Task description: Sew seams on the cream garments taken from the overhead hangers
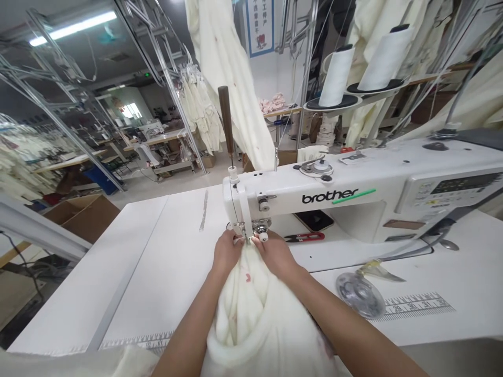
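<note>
A cream fleece fabric [251, 314] with small red marks is bunched between my forearms and runs up to the needle of a white Brother sewing machine [353, 193]. My left hand [227, 252] is closed on the fabric's edge just left of the presser foot [248, 230]. My right hand [275, 254] pinches the same edge just right of the foot. Both hands press the cloth against the machine bed.
Red-handled snips [302, 237] lie under the machine arm. A clear plastic dish [360, 294] sits on the white table [157, 262] at right. Two white thread cones [337, 76] stand behind the machine. Cream garments hang on racks; a cardboard box [80, 212] stands at left.
</note>
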The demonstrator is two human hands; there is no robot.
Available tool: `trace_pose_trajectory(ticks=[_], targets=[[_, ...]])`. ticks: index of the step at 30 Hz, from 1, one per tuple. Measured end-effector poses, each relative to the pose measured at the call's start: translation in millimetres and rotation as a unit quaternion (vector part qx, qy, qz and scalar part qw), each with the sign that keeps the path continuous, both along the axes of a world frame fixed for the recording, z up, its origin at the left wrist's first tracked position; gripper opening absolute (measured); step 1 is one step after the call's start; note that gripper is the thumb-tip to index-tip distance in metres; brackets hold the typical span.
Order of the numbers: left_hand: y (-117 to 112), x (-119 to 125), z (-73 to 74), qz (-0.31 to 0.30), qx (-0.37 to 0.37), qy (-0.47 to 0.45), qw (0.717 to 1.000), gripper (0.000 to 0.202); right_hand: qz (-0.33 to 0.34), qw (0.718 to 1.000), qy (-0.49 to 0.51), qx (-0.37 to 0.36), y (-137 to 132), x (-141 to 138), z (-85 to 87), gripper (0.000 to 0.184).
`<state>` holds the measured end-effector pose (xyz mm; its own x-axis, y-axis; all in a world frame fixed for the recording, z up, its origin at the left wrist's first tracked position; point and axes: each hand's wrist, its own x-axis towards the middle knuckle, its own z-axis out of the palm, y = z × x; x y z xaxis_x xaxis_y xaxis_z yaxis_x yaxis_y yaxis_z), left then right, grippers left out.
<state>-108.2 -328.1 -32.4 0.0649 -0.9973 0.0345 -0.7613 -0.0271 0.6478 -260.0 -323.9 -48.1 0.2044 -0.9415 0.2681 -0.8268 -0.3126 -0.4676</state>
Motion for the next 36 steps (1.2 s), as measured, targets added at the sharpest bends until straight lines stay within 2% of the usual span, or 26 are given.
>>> trace_pose_trajectory(ticks=[3, 8, 18, 24, 31, 34, 36], targets=[[-1.1, 0.3, -0.5, -0.004, -0.001, 0.003, 1.0, 0.017, 0.026, 0.998, -0.051, -0.009, 0.8, -9.5, 3.4, 0.028], [-0.6, 0.6, -0.1, -0.005, 0.001, 0.004, 1.0, 0.015, 0.018, 0.994, -0.107, -0.003, -3.9, -13.2, 1.1, 0.033], [-0.2, 5.3, -4.8, -0.025, -0.003, 0.02, 0.999, 0.013, 0.029, 0.99, -0.141, 0.012, -3.8, -12.5, 2.4, 0.034], [-1.1, 6.1, -4.6, -0.032, -0.004, 0.033, 0.999, 0.012, 0.045, 0.992, -0.115, 0.038, -2.9, -15.4, 6.0, 0.035], [2.4, 1.5, -0.5, -0.027, -0.027, 0.035, 0.999, 0.015, 0.045, 0.998, -0.012, 0.035, 6.9, -6.4, 14.0, 0.016], [2.5, -0.2, 5.1, -0.041, -0.026, 0.031, 0.998, 0.02, 0.05, 0.998, 0.023, 0.026, 3.9, -6.3, 11.0, 0.011], [9.2, 2.5, 13.9, -0.062, -0.01, 0.031, 0.998, 0.018, 0.065, 0.997, 0.042, 0.027, 3.9, -10.1, 10.5, 0.011]])
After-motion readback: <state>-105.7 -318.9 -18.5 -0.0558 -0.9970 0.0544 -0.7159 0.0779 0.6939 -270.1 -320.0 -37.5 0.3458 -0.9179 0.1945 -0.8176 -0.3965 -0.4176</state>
